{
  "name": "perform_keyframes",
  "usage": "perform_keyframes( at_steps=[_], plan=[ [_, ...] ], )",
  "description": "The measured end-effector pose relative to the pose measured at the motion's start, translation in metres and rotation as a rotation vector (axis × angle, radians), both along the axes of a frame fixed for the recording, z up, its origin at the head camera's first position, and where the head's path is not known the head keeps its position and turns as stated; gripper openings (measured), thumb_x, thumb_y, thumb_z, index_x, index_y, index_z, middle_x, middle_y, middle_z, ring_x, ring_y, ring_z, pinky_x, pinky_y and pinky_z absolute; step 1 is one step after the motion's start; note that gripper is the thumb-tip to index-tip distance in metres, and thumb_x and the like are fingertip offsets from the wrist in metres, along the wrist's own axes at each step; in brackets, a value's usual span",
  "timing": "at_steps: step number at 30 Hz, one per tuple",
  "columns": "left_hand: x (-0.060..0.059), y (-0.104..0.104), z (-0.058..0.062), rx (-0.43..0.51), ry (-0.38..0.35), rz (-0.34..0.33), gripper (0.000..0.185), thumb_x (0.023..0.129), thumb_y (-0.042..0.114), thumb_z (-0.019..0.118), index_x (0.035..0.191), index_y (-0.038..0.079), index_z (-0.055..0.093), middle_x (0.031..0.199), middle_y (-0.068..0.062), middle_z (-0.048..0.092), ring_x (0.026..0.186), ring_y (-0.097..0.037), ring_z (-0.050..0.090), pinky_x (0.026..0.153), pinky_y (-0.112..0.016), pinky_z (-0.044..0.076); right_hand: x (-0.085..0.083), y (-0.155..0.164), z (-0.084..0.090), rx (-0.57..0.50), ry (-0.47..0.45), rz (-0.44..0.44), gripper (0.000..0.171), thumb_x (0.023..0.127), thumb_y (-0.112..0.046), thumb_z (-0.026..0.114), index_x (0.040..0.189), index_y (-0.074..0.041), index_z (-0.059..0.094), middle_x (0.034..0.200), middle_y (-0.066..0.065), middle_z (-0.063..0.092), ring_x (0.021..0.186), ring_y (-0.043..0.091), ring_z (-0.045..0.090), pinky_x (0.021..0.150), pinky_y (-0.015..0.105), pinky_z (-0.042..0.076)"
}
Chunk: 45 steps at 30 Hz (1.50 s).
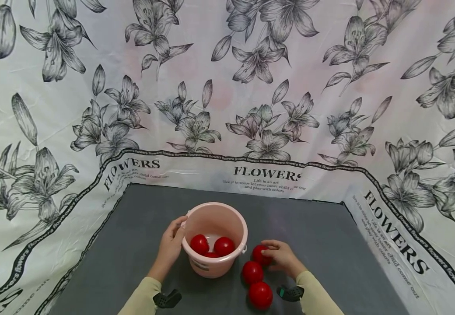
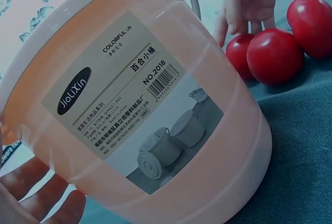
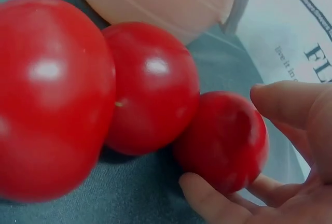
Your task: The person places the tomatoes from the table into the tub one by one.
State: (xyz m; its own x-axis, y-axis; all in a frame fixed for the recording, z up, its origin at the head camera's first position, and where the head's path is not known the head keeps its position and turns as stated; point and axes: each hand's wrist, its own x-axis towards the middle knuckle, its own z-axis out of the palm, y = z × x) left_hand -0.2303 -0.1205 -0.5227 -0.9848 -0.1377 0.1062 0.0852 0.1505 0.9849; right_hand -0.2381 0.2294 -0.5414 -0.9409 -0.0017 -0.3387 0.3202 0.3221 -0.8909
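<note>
On the gray table [image 1: 310,232], left hand [image 1: 172,238] gripping pink bucket [image 1: 227,264] of tomatoes [image 1: 199,244], right hand [image 1: 283,257] curled round another tomato [image 1: 258,255].

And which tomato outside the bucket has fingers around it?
The tomato at the row's far end: the right hand has fingers around it, not the nearer two.

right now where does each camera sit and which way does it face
Head: on the head, facing forward and down at the bucket and tomatoes; left hand, right hand and sleeves show.
Left wrist: on that wrist, facing the bucket's label; left fingers show lower left, the right hand beyond.
Right wrist: on that wrist, facing three tomatoes outside the bucket; right fingers show lower right.
Shared: both wrist views show the bucket, those tomatoes and the right hand.
</note>
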Motion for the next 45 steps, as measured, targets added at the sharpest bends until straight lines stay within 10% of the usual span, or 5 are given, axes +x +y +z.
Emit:
perform_keyframes(
  at_steps=[31,45],
  plan=[
    [0.0,0.004,-0.003,0.01,0.004,-0.026,0.037,0.106,0.017,0.052,0.142,0.01,0.056,0.134,-0.022,0.063,0.11,-0.031,0.063,0.076,-0.017,0.052,0.002,0.001,0.004,0.14,0.044,0.002,0.033,0.088,0.0,0.07,0.121,-0.002,0.071,0.117,0.021,0.071,0.086,0.024,0.065,0.066,0.045,0.06],
    [-0.001,0.001,0.001,-0.022,0.006,0.013,0.034,0.107,0.018,0.051,0.139,0.012,0.059,0.137,-0.02,0.062,0.113,-0.031,0.062,0.087,-0.028,0.058,-0.022,0.012,0.095,0.078,0.152,0.067,0.043,0.097,-0.008,0.065,0.139,0.0,0.06,0.142,0.029,0.056,0.11,0.034,0.066,0.081,0.046,0.062]
  ],
)
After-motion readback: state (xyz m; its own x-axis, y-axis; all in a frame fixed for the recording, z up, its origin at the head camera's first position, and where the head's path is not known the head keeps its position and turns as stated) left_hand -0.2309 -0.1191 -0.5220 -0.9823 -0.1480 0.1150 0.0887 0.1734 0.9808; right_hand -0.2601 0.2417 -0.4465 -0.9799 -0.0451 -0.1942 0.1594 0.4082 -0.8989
